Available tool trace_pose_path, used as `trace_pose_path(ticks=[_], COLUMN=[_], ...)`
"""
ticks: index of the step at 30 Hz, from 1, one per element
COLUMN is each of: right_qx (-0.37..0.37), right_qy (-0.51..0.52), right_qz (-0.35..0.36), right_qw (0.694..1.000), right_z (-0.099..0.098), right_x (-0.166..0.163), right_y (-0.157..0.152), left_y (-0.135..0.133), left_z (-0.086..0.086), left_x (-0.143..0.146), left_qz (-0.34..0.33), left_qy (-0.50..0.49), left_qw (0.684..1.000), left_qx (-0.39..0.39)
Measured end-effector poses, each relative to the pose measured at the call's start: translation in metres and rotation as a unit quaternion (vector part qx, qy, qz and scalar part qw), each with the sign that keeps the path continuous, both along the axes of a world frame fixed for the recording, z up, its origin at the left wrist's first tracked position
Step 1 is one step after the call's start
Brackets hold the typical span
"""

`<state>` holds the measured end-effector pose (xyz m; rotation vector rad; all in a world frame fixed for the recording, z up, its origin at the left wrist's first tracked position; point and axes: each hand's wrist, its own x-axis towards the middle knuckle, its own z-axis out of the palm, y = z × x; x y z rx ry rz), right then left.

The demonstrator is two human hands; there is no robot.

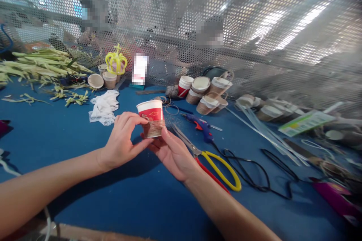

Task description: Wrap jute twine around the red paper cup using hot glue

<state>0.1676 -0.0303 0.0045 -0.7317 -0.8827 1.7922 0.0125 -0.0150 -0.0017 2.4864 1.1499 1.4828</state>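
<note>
A red and white paper cup (152, 110) is held up over the blue table, its lower half wound with brown twine (155, 128). My left hand (124, 137) pinches the cup's left side, the index finger on the twine's upper edge and the thumb near the base. From below and the right, my right hand (172, 150) grips the cup, thumb against the twine and fingers mostly hidden beneath it. Just right of that hand lie large scissors (209, 162) with one yellow and one red handle. A blue glue gun (200, 125) rests farther back.
Twine-wrapped cups (207, 101) stand at the back by a perforated metal screen (169, 19). White crumpled cloth (104, 105) and dried husks (36, 66) lie left. Clear glue sticks (266, 131) and a black cord (254, 169) spread across the right. A phone (140, 68) stands behind.
</note>
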Motion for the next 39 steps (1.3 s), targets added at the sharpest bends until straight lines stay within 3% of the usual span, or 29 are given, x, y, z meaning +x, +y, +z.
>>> trace_pose_path(ticks=[16, 21, 23, 26, 28, 30, 33, 39], right_qx=[0.054, 0.079, 0.11, 0.16, 0.2, 0.245, 0.299, 0.343], right_qy=[-0.046, -0.14, -0.196, -0.257, -0.307, -0.368, -0.441, -0.506], right_qz=[-0.053, -0.1, -0.117, -0.104, -0.102, -0.117, -0.151, -0.169], right_qw=[0.996, 0.982, 0.967, 0.947, 0.925, 0.889, 0.833, 0.773], right_z=[-0.002, -0.001, 0.001, 0.004, 0.004, 0.004, 0.002, 0.001], right_x=[-0.004, 0.003, 0.008, 0.013, 0.014, 0.014, 0.015, 0.019], right_y=[-0.003, 0.002, 0.006, 0.011, 0.014, 0.015, 0.012, 0.001], left_y=[0.002, 0.004, 0.006, 0.011, 0.014, 0.015, 0.015, 0.012], left_z=[-0.008, -0.006, 0.001, 0.016, 0.025, 0.029, 0.028, 0.015], left_x=[0.0, -0.002, -0.006, -0.014, -0.017, -0.018, -0.015, -0.008], left_qz=[-0.004, -0.012, -0.022, -0.008, -0.014, -0.059, -0.122, -0.162], left_qy=[-0.014, -0.004, -0.016, -0.116, -0.148, -0.152, -0.165, -0.173], left_qw=[1.0, 0.999, 0.999, 0.992, 0.982, 0.96, 0.921, 0.901], left_qx=[-0.011, -0.033, -0.033, -0.044, -0.113, -0.229, -0.332, -0.364])
